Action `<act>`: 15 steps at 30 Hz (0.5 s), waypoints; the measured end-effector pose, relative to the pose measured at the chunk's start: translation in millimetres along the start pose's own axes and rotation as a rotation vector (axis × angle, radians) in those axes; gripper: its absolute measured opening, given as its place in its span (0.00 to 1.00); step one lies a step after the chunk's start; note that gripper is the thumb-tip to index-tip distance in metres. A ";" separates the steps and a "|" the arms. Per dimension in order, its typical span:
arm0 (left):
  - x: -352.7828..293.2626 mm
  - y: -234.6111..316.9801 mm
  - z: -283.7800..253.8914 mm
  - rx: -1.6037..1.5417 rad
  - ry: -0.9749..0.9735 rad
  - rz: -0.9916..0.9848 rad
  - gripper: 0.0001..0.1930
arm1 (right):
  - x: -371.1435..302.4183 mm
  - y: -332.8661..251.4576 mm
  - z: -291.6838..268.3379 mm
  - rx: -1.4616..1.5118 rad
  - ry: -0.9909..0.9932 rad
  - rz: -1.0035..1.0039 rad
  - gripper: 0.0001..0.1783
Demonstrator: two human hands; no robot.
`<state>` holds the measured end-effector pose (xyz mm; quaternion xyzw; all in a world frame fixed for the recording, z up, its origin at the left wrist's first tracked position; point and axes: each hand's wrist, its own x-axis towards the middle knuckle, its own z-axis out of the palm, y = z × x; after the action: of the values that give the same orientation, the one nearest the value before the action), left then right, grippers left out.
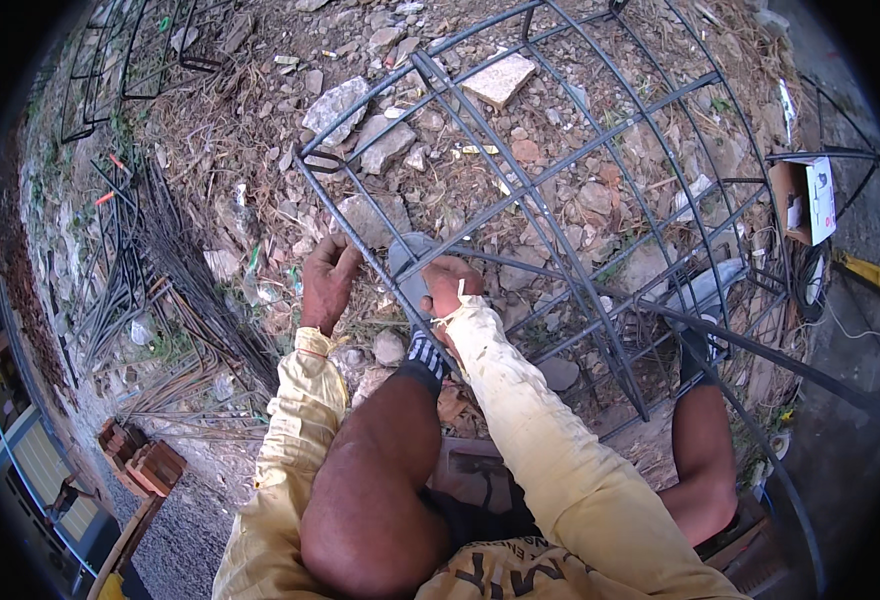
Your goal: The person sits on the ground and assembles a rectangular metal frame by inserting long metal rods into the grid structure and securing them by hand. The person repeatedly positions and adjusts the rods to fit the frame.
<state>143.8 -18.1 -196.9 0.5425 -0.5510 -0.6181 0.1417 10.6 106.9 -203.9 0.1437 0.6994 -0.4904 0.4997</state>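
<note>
A cage of dark steel reinforcing bars [530, 187] lies tilted over the rubble in front of me. At its near left edge bar, my left hand [328, 280] has thumb and fingertips pinched together right beside the steel. Anything between those fingertips is too small to make out. My right hand [450, 282] is curled closed at a bar crossing on the inner side of the same edge. What it grips is hidden by the hand. My foot in a grey sandal and striped sock [426, 350] stands beneath the bars, between my hands.
Bundles of loose rods [150, 260] lie at the left. More bent rod frames [110, 60] stand at the far left. Broken stones [500, 80] litter the ground. A cardboard box [803, 200] is at the right, and a long bar [770, 352] slants out near my other leg.
</note>
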 end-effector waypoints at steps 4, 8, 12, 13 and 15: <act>18.0 -17.0 16.4 0.203 -0.267 0.232 0.14 | 6.1 12.4 -0.6 -0.210 -0.046 -0.205 0.10; 46.2 1.3 18.9 0.572 -0.482 0.475 0.16 | 4.0 3.8 -8.3 -0.442 -0.124 -0.314 0.09; 52.7 15.1 31.1 0.541 -0.613 0.534 0.13 | 9.2 2.3 -5.8 -0.585 -0.157 -0.670 0.08; 54.6 15.6 32.9 0.521 -0.654 0.523 0.13 | 10.1 -2.6 -5.6 -0.604 -0.185 -0.644 0.09; 57.9 14.3 25.3 0.512 -0.714 0.472 0.12 | 6.2 -11.7 1.7 -0.633 -0.257 -0.589 0.10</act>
<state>95.3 -54.6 -219.7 0.1748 -0.8071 -0.5610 -0.0574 0.6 98.1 -202.8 -0.2833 0.7583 -0.3873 0.4412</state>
